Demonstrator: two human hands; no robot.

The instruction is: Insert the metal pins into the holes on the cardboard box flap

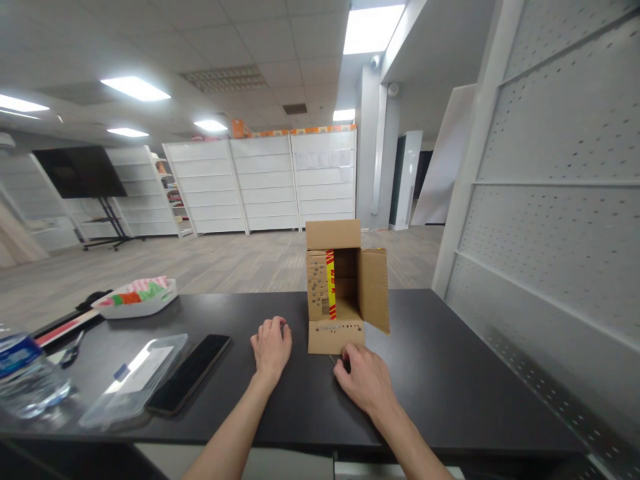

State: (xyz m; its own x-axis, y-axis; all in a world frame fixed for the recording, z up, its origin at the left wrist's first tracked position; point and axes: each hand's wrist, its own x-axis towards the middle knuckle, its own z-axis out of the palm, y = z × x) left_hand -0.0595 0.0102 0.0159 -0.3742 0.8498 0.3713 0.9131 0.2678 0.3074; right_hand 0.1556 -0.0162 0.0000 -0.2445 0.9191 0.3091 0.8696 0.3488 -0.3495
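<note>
A cardboard box (320, 287) stands on the black table with its opening towards me and its flaps spread to the top, right and front. Yellow and red tape runs down its left flap, which is dotted with small holes or dark dots, as is the front flap. Just before the front flap, my right hand (367, 380) is closed in a pinch, a thin metal-looking sliver (332, 359) showing at its fingertips. My left hand (271, 347) rests on the table left of the box, fingers curled in a loose fist; nothing shows in it.
Left of my hands lie a black phone (190, 375) and a clear plastic case (135, 380). Further left are a water bottle (27, 373), scissors (74, 350) and a white tray (135, 308) with colourful packets. A white perforated panel (540, 247) borders the table's right side.
</note>
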